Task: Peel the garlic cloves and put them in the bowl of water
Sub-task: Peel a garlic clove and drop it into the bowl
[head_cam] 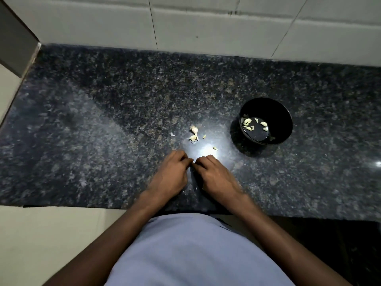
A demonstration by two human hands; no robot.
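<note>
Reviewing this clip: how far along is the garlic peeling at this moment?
Partway. Done: several peeled cloves already float in the black bowl. In hand: the left hand and right hand meet fingertip to fingertip as if peeling, though what they pinch is hidden. Left: a garlic piece and a few small bits lie on the counter; whether those are cloves or skins I cannot tell.

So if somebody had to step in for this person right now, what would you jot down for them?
Left hand and right hand: fingertips meet low over the speckled dark granite counter, curled as if pinching something small; it is hidden.
Round black bowl of water, to the right: several peeled pale cloves already float inside.
Left: the garlic bulb remnant and loose pale bits beyond the hands need peeling or sorting.
</note>
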